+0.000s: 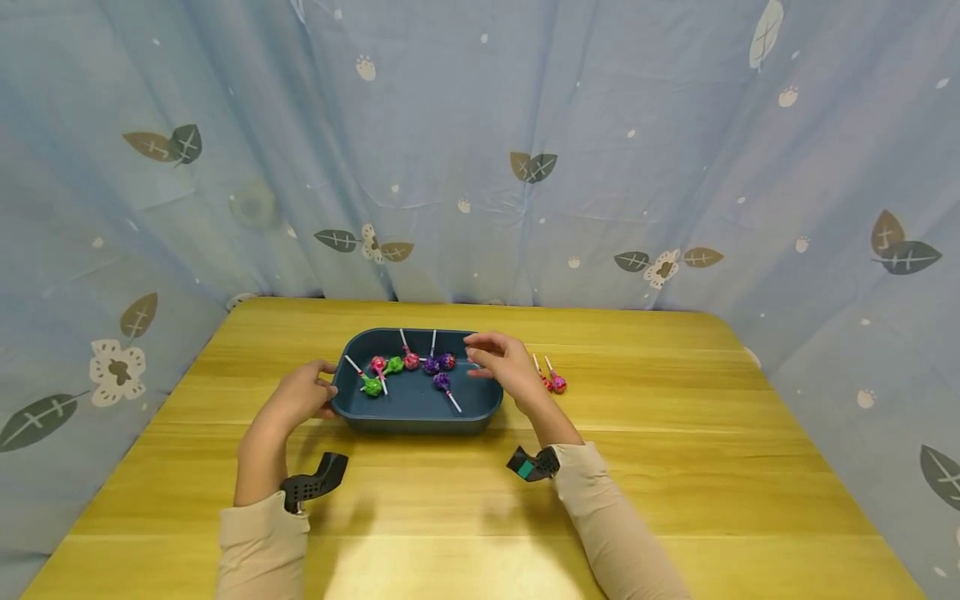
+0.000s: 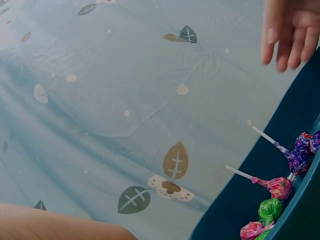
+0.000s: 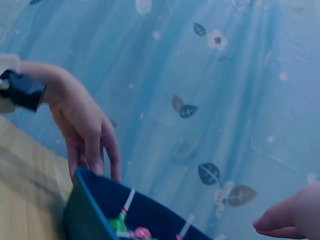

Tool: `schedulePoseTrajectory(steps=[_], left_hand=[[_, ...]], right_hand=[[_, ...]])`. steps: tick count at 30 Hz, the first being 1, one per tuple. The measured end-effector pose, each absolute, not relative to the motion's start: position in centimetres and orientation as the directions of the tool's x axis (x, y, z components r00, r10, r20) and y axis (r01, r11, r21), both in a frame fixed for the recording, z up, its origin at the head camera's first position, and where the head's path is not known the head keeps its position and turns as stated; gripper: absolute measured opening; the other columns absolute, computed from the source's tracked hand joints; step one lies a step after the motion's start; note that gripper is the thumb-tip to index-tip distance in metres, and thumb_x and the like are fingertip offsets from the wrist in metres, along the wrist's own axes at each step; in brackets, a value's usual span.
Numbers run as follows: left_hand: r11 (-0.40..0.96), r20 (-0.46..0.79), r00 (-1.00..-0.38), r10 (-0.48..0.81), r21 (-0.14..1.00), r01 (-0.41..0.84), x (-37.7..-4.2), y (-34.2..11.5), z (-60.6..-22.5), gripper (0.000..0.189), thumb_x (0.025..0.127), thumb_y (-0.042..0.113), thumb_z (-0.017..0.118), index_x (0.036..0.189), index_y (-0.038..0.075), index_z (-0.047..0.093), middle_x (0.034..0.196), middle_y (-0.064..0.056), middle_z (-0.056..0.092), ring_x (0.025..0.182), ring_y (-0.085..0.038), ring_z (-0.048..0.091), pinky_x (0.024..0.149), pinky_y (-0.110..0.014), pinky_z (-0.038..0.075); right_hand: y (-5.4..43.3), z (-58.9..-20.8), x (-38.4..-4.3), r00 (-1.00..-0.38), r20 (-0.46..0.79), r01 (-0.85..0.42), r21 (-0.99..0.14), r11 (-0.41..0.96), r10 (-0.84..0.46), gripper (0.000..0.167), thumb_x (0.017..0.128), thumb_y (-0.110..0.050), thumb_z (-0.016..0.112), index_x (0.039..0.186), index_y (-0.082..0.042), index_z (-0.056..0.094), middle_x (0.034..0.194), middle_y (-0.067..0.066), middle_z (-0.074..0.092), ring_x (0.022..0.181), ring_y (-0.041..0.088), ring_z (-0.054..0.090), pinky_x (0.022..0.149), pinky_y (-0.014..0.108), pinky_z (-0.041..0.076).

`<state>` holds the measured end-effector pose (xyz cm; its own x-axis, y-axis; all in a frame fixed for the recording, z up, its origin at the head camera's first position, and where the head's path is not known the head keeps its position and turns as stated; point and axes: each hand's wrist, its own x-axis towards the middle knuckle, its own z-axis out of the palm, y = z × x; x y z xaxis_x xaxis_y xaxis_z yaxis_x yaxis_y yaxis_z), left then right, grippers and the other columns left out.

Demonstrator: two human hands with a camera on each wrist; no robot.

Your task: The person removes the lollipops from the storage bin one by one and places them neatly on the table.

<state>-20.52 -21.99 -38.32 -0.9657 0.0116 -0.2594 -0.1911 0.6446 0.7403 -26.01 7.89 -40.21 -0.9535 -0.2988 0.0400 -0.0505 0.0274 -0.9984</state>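
A dark blue tray (image 1: 420, 423) lies on the table with several wrapped lollipops inside. Among them are green lollipops (image 1: 372, 387), pink ones (image 1: 411, 360) and purple ones (image 1: 442, 381), with white sticks pointing various ways. My left hand (image 1: 296, 392) grips the tray's left end, its fingers at the rim and outer wall, as the right wrist view also shows. Over the tray's right end hovers my right hand (image 1: 504, 364), fingers relaxed and a little apart, nothing between them. In the left wrist view the right hand (image 2: 295, 35) hangs above the rim, fingertips down.
Two red-pink lollipops (image 1: 558, 383) lie on the wooden table (image 1: 675, 433), just right of the tray and close to my right wrist. A blue leaf-patterned curtain (image 1: 480, 167) hangs behind the table and on both sides. Each wrist carries a black camera mount (image 1: 318, 479).
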Motion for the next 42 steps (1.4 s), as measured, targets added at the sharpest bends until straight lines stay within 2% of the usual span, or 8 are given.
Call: schedulePoseTrajectory(steps=[5,11,15,20,32,42], left_hand=[[0.645,-0.258,-0.966,0.010,0.739,-0.191,-20.5,-22.0,-38.4,0.044,0.098,-0.002,0.045,0.138,-0.015,0.033,0.119,-0.038,0.051,0.080,-0.029,0.066,0.072,-0.041,0.057],[0.646,-0.261,-0.965,0.007,0.738,-0.195,-20.5,-21.9,-38.6,0.043,0.098,-0.002,0.045,0.138,-0.015,0.033,0.118,-0.037,0.052,0.079,-0.029,0.066,0.071,-0.040,0.057],[0.638,-0.268,-0.963,0.004,0.743,-0.204,-20.5,-21.9,-38.6,0.043,0.098,-0.002,0.045,0.138,-0.015,0.034,0.118,-0.037,0.052,0.080,-0.032,0.067,0.072,-0.039,0.057],[0.636,-0.266,-0.964,0.006,0.745,-0.201,-20.4,-21.9,-38.5,0.043,0.099,-0.002,0.045,0.138,-0.014,0.033,0.118,-0.037,0.052,0.080,-0.032,0.067,0.072,-0.039,0.057],[0.643,-0.253,-0.967,0.011,0.743,-0.187,-20.4,-21.9,-38.5,0.043,0.099,-0.002,0.045,0.138,-0.015,0.033,0.117,-0.038,0.053,0.079,-0.031,0.067,0.070,-0.039,0.057],[0.650,-0.247,-0.969,0.015,0.739,-0.178,-20.6,-22.2,-38.5,0.043,0.099,-0.001,0.046,0.137,-0.016,0.033,0.116,-0.037,0.054,0.077,-0.028,0.067,0.070,-0.039,0.057]], right_hand=[[5.1,-40.5,-26.2,-0.928,0.017,-0.012,-1.000,-0.015,-0.372,0.032,0.098,-0.003,0.054,0.126,0.012,0.054,0.121,0.027,0.055,0.112,0.046,0.053,0.084,0.042,0.054],[2.6,-40.9,-26.1,-0.905,-0.046,0.071,-0.996,-0.045,-0.423,0.032,0.099,-0.005,0.054,0.127,0.011,0.054,0.119,0.025,0.055,0.115,0.046,0.052,0.089,0.048,0.050],[1.2,-40.9,-26.0,-0.894,-0.052,0.092,-0.993,-0.068,-0.445,0.031,0.098,-0.004,0.054,0.126,0.012,0.055,0.122,0.026,0.054,0.116,0.046,0.052,0.088,0.047,0.052],[-0.6,-41.0,-26.3,-0.885,-0.069,0.098,-0.994,-0.039,-0.460,0.029,0.097,-0.004,0.056,0.123,0.009,0.058,0.123,0.023,0.056,0.114,0.046,0.052,0.088,0.048,0.052],[-2.5,-41.5,-27.2,-0.872,-0.141,0.140,-0.989,0.038,-0.468,0.029,0.097,-0.008,0.059,0.122,0.007,0.061,0.110,0.012,0.063,0.112,0.039,0.056,0.087,0.045,0.053],[-3.6,-41.3,-28.4,-0.854,-0.176,0.152,-0.984,0.089,-0.490,0.031,0.098,-0.008,0.057,0.124,0.007,0.060,0.121,0.023,0.060,0.109,0.035,0.060,0.079,0.036,0.057]])
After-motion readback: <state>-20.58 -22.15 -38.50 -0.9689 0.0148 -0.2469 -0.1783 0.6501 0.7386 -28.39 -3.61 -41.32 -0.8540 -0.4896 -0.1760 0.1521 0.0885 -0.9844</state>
